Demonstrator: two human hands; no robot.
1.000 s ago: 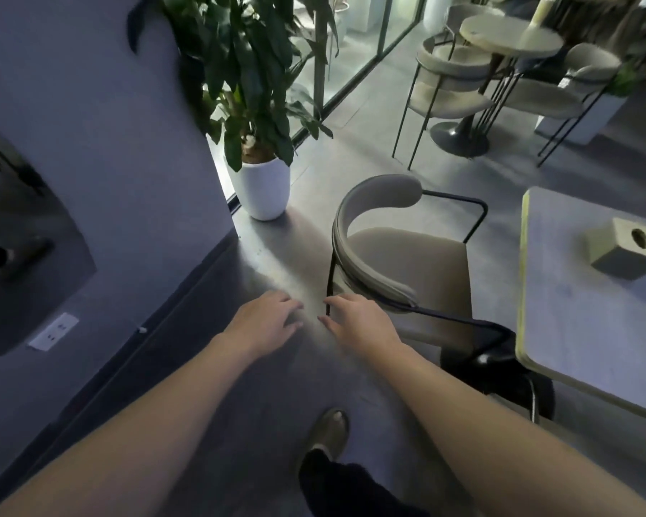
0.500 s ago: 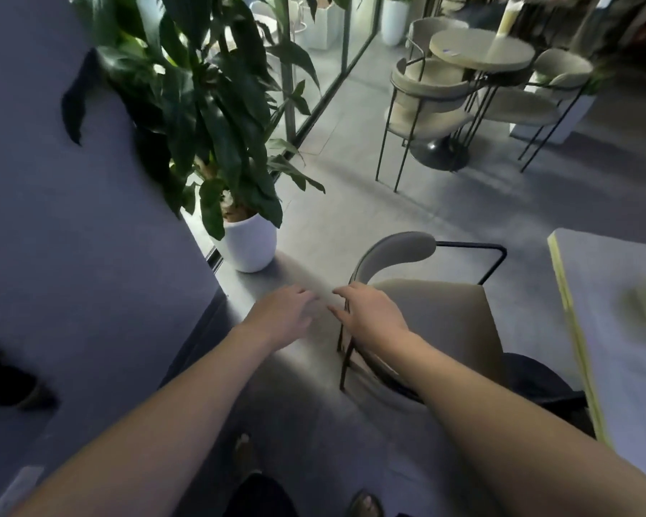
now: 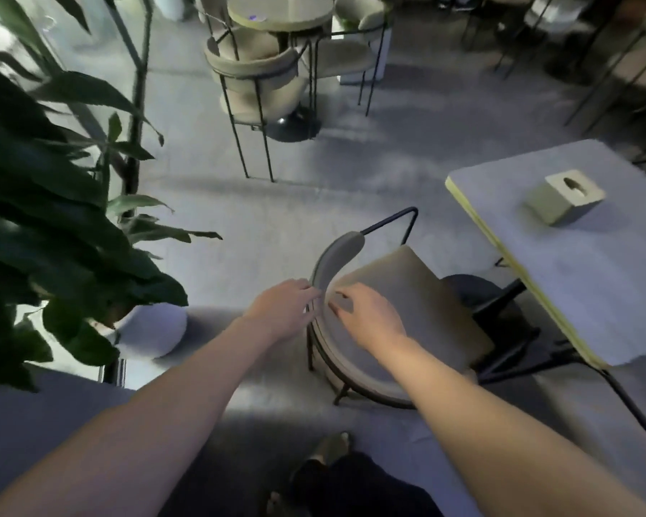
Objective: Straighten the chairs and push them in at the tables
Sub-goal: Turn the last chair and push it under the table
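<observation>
A beige chair (image 3: 407, 292) with a curved grey backrest (image 3: 336, 255) and thin black legs stands on the floor, angled beside the left edge of a square grey table (image 3: 593, 292). Part of its seat reaches under the table edge. My left hand (image 3: 280, 311) lies against the outer face of the backrest, fingers stretched out and touching it. My right hand (image 3: 370, 315) is on the seat side of the backrest, with its fingers curled onto the top edge. The backrest runs between the two hands.
A large leafy plant (image 3: 53, 218) in a white pot (image 3: 153, 330) stands close on the left. A tissue box (image 3: 564, 197) sits on the square table. Farther off, a round table (image 3: 280, 9) has chairs (image 3: 258, 76) around it. My foot (image 3: 329, 449) is behind the chair.
I have stepped closer and the view has swung right. Both hands have moved forward from just short of the chair onto its backrest.
</observation>
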